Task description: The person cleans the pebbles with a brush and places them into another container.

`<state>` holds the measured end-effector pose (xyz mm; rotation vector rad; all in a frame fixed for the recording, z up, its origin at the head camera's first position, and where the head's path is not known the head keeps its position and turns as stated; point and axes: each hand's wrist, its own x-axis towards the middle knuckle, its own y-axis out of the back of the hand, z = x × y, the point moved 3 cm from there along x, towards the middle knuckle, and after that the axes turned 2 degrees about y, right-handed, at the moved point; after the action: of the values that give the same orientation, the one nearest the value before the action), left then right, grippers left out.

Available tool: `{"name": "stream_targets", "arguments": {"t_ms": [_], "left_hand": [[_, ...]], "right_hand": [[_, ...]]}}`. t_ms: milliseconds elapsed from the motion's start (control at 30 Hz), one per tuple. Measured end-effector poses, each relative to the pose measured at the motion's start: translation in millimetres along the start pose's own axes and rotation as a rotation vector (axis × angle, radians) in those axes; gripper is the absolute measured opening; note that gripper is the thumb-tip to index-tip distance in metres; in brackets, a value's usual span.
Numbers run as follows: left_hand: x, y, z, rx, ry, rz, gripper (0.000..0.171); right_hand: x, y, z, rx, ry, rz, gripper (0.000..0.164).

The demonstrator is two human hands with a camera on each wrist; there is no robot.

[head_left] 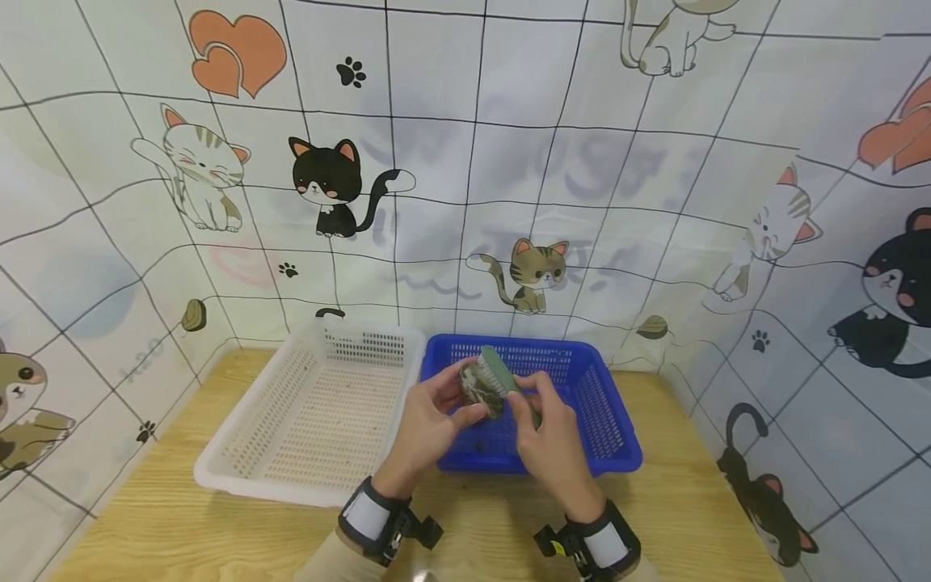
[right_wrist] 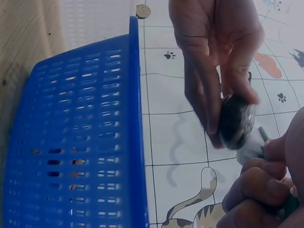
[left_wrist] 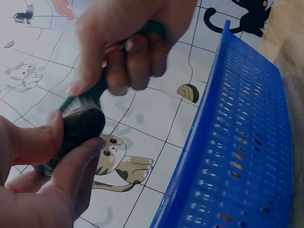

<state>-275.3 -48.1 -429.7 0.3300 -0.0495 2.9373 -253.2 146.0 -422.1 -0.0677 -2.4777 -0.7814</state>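
Observation:
My left hand (head_left: 427, 424) holds a dark, mottled oval stone-like object (head_left: 476, 388) between thumb and fingers, above the blue basket (head_left: 617, 424). Whether it is stone or shell I cannot tell; it looks smooth and glossy in the left wrist view. My right hand (head_left: 553, 440) grips a green scrub brush (head_left: 498, 370) by its handle. Its white bristles (right_wrist: 251, 146) lie against the object's surface. In the left wrist view the right fingers wrap the handle, and the brush head is partly hidden behind the object.
A white perforated basket (head_left: 330, 412) stands left of the blue one, close beside it. A small dark bit (head_left: 478, 446) lies in the blue basket. Both baskets stand on a wooden table (head_left: 691, 485), with a cat-patterned sheet (head_left: 436, 162) behind and at the sides.

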Motion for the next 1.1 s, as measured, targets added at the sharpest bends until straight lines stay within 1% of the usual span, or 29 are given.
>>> {"name": "stream_targets", "arguments": {"t_ms": [100,167,267,367,467,567,733,900,1000,1100], "left_hand": [[0.7,3.0,3.6,-0.019,-0.03,0.008,0.068],[1.2,5.7,4.8,-0.03,-0.03,0.025,0.068],[1.6,8.3,5.0,-0.046,-0.022,0.04,0.068],[1.6,8.0,3.7,-0.056,-0.019,0.025,0.069],[-0.1,5.2,2.9,-0.056,-0.012,0.0,0.072],[-2.2,1.5,2.7,-0.043,0.003,-0.017,0.075],[-5.2,-2.1,4.3,-0.041,0.012,-0.033,0.074],[-3.8,-1.0,8.6,-0.049,-0.018,-0.028,0.069],[-2.5,1.4,10.8,-0.045,-0.036,-0.012,0.067],[-2.1,3.2,11.7,-0.05,-0.03,0.004,0.067]], "right_hand": [[-6.0,1.5,0.0,0.002,0.003,-0.01,0.025],[-11.4,0.3,-1.3,-0.009,0.017,-0.018,0.025],[-17.9,-3.1,-7.0,-0.005,0.062,-0.02,0.025],[-20.0,-6.1,-15.2,-0.011,0.105,-0.014,0.027],[-15.7,-7.2,-21.4,-0.04,0.126,0.006,0.028],[-8.0,-6.3,-22.0,-0.058,0.107,0.02,0.027],[-2.0,-2.1,-12.1,-0.028,0.041,0.024,0.026],[-10.9,2.3,-7.9,-0.008,0.01,0.025,0.025],[-17.5,2.9,-11.3,0.0,0.015,0.016,0.026],[-22.3,1.9,-16.0,-0.002,0.03,0.016,0.024]]}}
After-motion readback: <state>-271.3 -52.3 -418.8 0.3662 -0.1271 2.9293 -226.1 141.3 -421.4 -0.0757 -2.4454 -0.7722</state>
